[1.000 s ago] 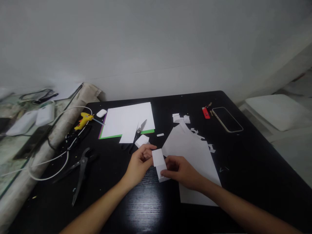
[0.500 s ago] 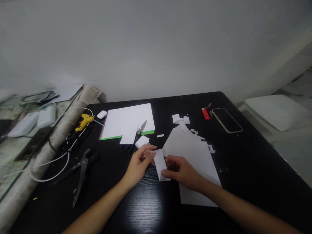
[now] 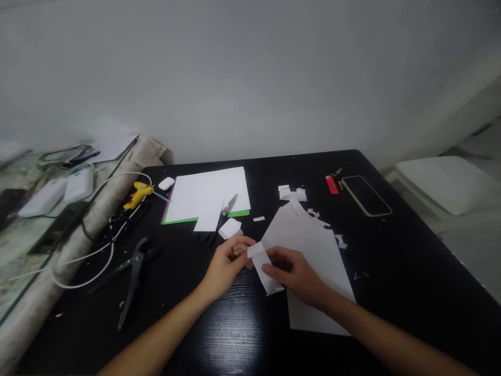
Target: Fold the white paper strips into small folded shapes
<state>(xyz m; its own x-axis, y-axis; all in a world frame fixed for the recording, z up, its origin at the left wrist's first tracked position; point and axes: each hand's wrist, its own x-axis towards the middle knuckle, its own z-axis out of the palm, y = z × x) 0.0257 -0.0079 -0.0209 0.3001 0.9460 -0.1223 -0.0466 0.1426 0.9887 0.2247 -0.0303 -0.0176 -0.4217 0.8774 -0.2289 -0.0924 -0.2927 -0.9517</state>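
A narrow folded piece of white paper [image 3: 266, 275] hangs tilted over the black table, with a flap showing at its upper end. My left hand [image 3: 225, 265] is closed at that upper left end, fingers bent and thumb against the paper's edge. Gripping the right side of the same piece is my right hand [image 3: 298, 275], thumb on top and fingers partly hidden behind. Under my right hand and forearm lies a large white sheet [image 3: 313, 245]. Just beyond my left hand sits a small white folded paper shape [image 3: 230, 228].
Scissors [image 3: 224, 213] rest across a stack of white sheets [image 3: 209, 188]. To the left are a yellow glue gun [image 3: 138, 195], pliers-like cutters [image 3: 135, 269] and a white cable [image 3: 111, 256]. Paper scraps [image 3: 313, 213], a red lighter [image 3: 332, 185] and a phone [image 3: 367, 195] lie to the right.
The folded paper has tilted, its lower end swinging to the right. A flap at its upper end now shows. Both hands stay on it, and the view has shifted slightly.
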